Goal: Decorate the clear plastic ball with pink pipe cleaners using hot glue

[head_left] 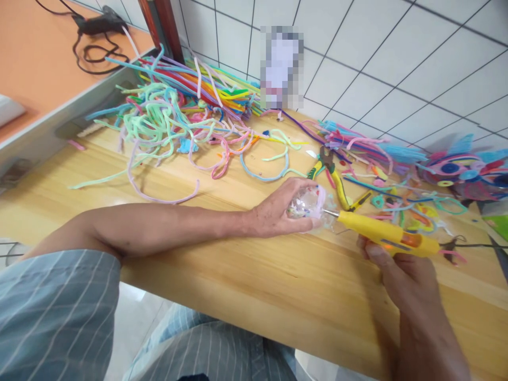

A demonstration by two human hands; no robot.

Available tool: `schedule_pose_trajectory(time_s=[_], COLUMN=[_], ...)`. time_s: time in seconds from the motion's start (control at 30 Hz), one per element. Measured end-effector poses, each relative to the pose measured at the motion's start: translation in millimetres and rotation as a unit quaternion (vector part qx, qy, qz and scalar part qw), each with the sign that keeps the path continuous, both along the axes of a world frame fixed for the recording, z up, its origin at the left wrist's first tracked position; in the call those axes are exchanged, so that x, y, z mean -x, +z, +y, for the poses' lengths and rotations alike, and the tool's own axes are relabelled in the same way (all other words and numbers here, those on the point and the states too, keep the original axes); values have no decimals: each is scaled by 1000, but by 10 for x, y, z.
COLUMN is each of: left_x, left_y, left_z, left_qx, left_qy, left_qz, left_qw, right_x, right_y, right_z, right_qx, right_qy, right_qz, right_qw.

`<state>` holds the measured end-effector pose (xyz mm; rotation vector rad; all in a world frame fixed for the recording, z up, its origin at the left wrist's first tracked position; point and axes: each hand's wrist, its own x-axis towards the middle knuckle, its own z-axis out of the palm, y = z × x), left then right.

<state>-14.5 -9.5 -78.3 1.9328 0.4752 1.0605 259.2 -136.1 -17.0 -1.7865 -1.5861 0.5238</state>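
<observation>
My left hand [273, 211] curls around a small clear plastic container [304, 203] with colourful bits showing through it and a pale lilac pipe cleaner band near its right end. In my right hand [397, 262] is a yellow hot glue gun [381, 230], gripped by its handle. The metal nozzle of the gun points left and meets or nearly meets the lilac band; exact contact is blurred. Behind the container lie pliers [336, 182] with yellow and green handles.
A tangle of mint pipe cleaners [153, 119] and a multicoloured bundle [222, 90] fill the back left. Blue and pink pipe cleaners [365, 145], loose scraps and a colourful craft figure [456, 166] lie right. A tiled wall [357, 58] bounds the wooden table [246, 270]. The gun's cord runs right.
</observation>
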Motion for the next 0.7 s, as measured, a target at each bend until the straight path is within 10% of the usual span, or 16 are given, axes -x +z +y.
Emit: schedule_pose_trajectory(time_s=[0.33,0.7], left_x=[73,91], left_y=[9,50], left_z=[-28,-43], left_qx=[10,70], left_qy=[-5,18], left_qz=[11,61], left_qw=[1000,996], right_x=[-50,-1722], right_y=[163,269], right_z=[-44,-783], right_qx=[-53,-77], right_qy=[-88,-524], right_qz=[86,-12], right_qw=[991,848])
